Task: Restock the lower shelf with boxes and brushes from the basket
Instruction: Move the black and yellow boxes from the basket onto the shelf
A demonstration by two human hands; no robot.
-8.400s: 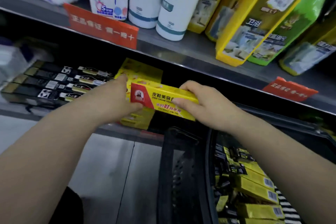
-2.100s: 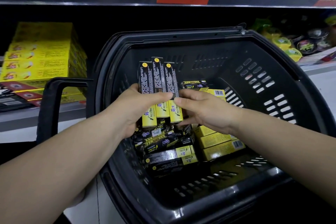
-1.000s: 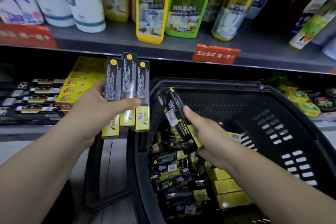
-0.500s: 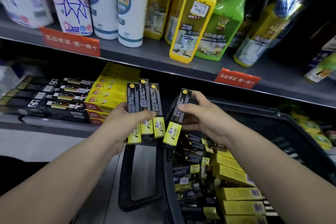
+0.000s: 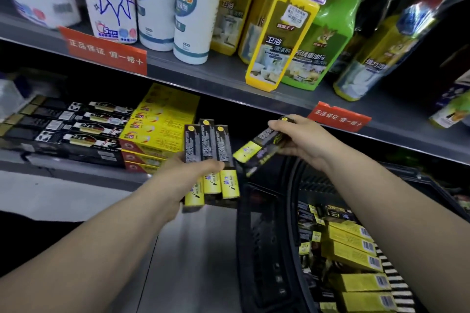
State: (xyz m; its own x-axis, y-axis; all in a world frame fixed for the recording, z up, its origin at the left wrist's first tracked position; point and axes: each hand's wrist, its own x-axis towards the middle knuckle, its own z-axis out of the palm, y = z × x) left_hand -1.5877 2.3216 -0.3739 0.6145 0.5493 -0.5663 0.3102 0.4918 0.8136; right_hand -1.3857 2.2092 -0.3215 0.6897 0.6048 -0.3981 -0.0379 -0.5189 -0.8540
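Note:
My left hand (image 5: 178, 175) grips three black-and-yellow boxes (image 5: 208, 150) held upright side by side, in front of the lower shelf (image 5: 76, 175). My right hand (image 5: 302, 142) holds one more black-and-yellow box (image 5: 256, 150), tilted with its yellow end toward the three. The black basket (image 5: 256, 236) stands at the lower right with several yellow boxes (image 5: 353, 254) and black-and-yellow boxes inside. On the lower shelf lie a stack of yellow boxes (image 5: 157, 129) and rows of black boxes (image 5: 71, 127).
The upper shelf (image 5: 229, 76) carries cleaner bottles (image 5: 279, 38) and white cans (image 5: 193, 15), with red price tags (image 5: 106, 51) on its edge. Dark open space lies on the lower shelf right of the yellow stack. Grey floor (image 5: 193, 262) lies below.
Both hands have risen from the basket toward the lower shelf. My right hand has turned its single box from upright to slanted, close beside the three boxes in my left hand.

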